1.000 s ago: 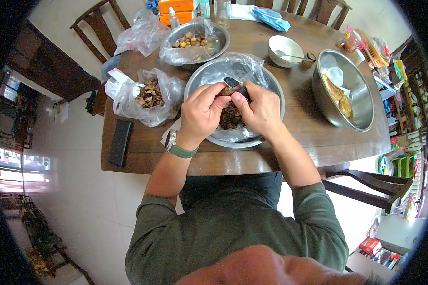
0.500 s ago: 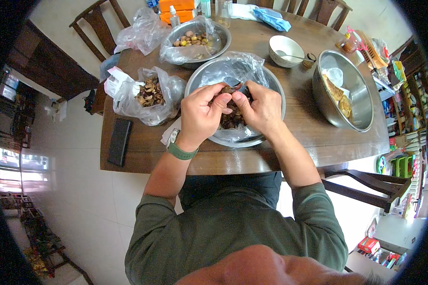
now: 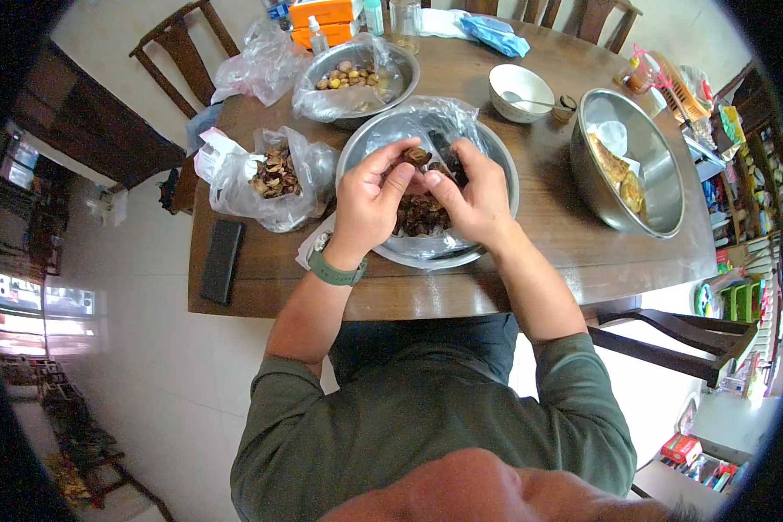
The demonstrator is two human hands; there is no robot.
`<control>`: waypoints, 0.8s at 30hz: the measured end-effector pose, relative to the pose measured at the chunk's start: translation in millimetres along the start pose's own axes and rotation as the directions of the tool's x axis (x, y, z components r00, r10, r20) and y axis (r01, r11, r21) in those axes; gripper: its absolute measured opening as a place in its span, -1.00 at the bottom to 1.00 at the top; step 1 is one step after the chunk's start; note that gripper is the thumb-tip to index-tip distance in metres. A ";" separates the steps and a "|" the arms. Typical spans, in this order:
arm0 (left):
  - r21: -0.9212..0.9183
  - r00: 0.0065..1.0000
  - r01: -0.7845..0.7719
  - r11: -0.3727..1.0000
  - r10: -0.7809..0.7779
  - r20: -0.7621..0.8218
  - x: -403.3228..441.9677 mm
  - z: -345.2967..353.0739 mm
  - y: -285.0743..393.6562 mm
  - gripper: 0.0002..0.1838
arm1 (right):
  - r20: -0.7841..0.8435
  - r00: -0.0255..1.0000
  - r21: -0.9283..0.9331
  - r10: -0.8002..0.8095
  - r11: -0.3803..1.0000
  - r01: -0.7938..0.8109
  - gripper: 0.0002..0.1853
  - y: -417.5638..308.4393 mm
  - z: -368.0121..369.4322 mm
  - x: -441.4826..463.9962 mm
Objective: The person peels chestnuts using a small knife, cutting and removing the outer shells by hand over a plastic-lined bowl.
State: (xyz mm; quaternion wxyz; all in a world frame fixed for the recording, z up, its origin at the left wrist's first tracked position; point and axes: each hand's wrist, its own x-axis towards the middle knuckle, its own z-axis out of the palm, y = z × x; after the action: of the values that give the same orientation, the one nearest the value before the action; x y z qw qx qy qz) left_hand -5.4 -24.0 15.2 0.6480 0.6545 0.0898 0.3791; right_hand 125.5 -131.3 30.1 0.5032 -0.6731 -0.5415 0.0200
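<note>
My left hand (image 3: 371,193) is raised over the steel basin (image 3: 506,204), pinching a brown chestnut (image 3: 418,157) between thumb and fingertips. Close beside it, my right hand (image 3: 477,193) has its fingers curled round a small dark tool (image 3: 445,163), mostly hidden by the thumb and fingers, so its kind is unclear. The thumbs nearly meet. Clear plastic (image 3: 448,113) lines the basin, and brown shell pieces (image 3: 422,217) lie in it below my hands.
Left of the basin sits a plastic bag of shells (image 3: 277,171), with a black phone (image 3: 223,261) nearer the edge. Behind stands a bowl (image 3: 406,63) of chestnuts (image 3: 348,76). To the right are a white bowl (image 3: 520,91) with a spoon and a large steel bowl (image 3: 661,196) holding yellowish pieces.
My hands have parted slightly at the fingertips. The chestnut now shows more clearly in my left fingers, and my right fingers have drawn back a little with the dark tool.
</note>
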 end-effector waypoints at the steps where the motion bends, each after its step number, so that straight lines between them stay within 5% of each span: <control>1: 0.044 1.000 -0.021 0.999 0.020 0.020 1.1 -2.3 -1.3 -0.68 | -0.007 1.000 0.060 -0.006 0.998 0.006 -0.56 0.4 -1.8 -0.1; 5: 0.158 0.996 -0.071 0.985 0.062 0.063 1.5 -2.1 5.0 -0.67 | -0.012 1.000 0.180 -0.023 0.983 0.025 -0.54 -0.3 -7.0 -1.7; 9: -0.009 0.998 -0.020 1.000 0.020 0.054 -0.5 3.5 9.0 -0.66 | 0.034 0.999 0.188 -0.012 0.982 0.006 -0.59 -2.0 -3.5 0.2; 16: 0.281 0.981 -0.133 0.950 0.086 0.173 0.0 -2.4 13.0 -0.67 | 0.086 0.996 0.225 0.019 0.974 -0.038 -0.70 3.5 -5.7 3.5; 20: 0.520 0.871 -0.476 0.709 0.462 0.167 7.6 -5.1 8.2 -0.72 | 0.078 0.996 0.276 0.050 0.959 -0.070 -0.69 0.4 -3.9 2.8; 24: 0.451 0.896 -0.418 0.789 0.440 0.062 4.1 -5.4 12.5 -0.77 | 0.135 0.990 0.178 0.038 0.982 -0.062 -0.69 -1.3 -10.4 3.9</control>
State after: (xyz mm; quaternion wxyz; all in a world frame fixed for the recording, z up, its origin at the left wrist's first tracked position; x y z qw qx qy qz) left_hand -10.6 -19.1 27.5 0.3721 0.7811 0.0396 0.4999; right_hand 132.1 -135.3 38.2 0.5254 -0.6348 -0.5523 0.1261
